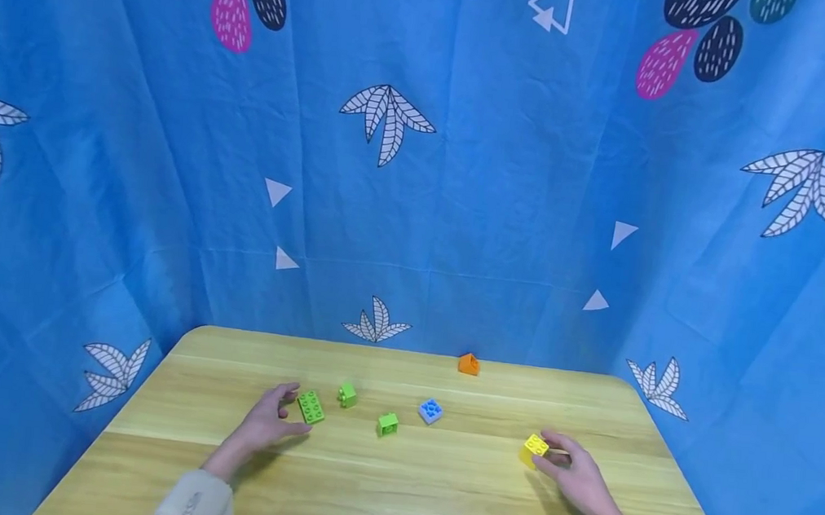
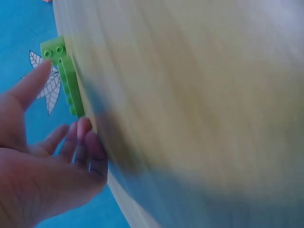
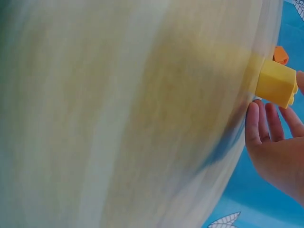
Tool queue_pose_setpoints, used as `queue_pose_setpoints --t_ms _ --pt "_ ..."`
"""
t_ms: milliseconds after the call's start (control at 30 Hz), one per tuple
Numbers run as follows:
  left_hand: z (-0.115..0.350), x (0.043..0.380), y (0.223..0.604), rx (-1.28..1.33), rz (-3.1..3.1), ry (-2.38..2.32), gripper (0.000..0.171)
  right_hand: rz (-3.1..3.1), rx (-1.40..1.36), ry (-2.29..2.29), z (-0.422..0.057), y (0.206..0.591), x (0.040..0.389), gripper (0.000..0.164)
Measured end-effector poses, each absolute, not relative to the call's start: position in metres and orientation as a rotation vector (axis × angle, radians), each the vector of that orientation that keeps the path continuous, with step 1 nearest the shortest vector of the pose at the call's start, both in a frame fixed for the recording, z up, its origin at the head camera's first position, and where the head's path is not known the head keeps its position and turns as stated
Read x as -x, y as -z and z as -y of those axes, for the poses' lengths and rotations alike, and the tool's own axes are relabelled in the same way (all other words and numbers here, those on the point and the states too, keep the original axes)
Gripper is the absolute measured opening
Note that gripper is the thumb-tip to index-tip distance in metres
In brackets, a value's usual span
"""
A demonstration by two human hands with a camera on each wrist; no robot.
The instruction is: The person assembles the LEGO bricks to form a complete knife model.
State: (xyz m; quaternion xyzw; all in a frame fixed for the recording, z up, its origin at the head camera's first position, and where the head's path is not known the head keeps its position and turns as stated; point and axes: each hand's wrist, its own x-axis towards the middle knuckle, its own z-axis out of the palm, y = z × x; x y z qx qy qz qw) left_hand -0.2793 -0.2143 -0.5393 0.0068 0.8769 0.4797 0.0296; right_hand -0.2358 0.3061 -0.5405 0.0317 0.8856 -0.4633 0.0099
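Yellow block (image 1: 534, 447) pinched in right hand (image 1: 580, 478) on wooden table (image 1: 392, 493); left hand (image 1: 264, 424), fingers loosely spread, touches flat green block (image 1: 311, 406).

Flat brick (image 1: 310, 406) left on table (image 1: 392, 493); cube brick (image 1: 534, 449) right; sloped brick (image 1: 469, 364) behind
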Motion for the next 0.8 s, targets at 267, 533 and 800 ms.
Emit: queue_pose_setpoints --t_ms 267,533,800 --pt "0.2058 0.2836 0.5410 0.013 -2.760 -1.422 0.078 -2.772 -0.133 1.460 -0.3038 0.5433 0.2376 0.052" --pt "0.2064 0.2866 0.5426 0.030 -2.784 -1.392 0.067 -2.749 -0.164 1.466 -0.3028 0.5447 0.2401 0.049" --pt "0.2053 0.2860 0.5400 0.030 -2.758 -1.416 0.064 -2.744 -0.179 1.452 -0.3051 0.5454 0.2420 0.048"
